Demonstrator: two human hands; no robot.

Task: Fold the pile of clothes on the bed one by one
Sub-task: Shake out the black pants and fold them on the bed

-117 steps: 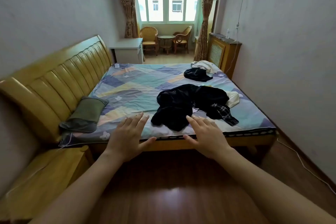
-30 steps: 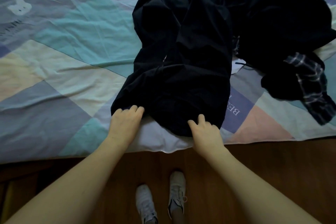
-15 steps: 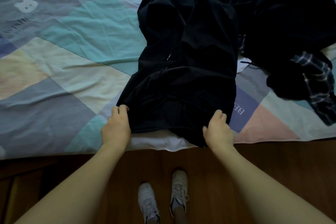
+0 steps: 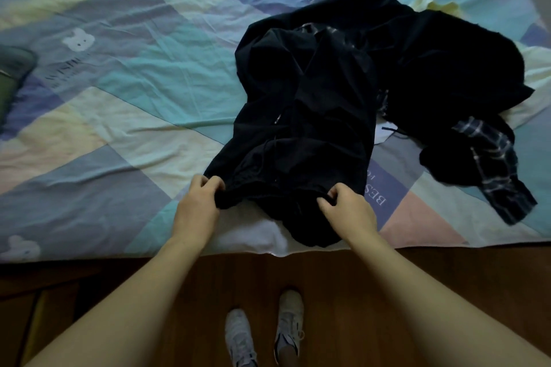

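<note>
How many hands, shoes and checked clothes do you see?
Bare hands: 2, left hand and right hand
Pale lace-up shoes: 2, and
Dark checked cloth garment: 1
Total: 5

Patchwork bed sheet (image 4: 125,104) in teal, pale yellow, lilac, grey-blue and pink blocks, creased throughout, spread across the upper part of the view. White bear print (image 4: 78,39) on the sheet toward the left, with faint lettering just below it; part of another bear print (image 4: 18,247) near the lower-left hem. Printed letters (image 4: 377,194) on a purple patch near the foot edge. Dark green pillow (image 4: 12,74) cut off at the left border. Reddish-brown wooden floor (image 4: 462,277) below the sheet's hem. Two pale sneakers (image 4: 265,334) side by side on the floor, toes toward the bed.
</note>
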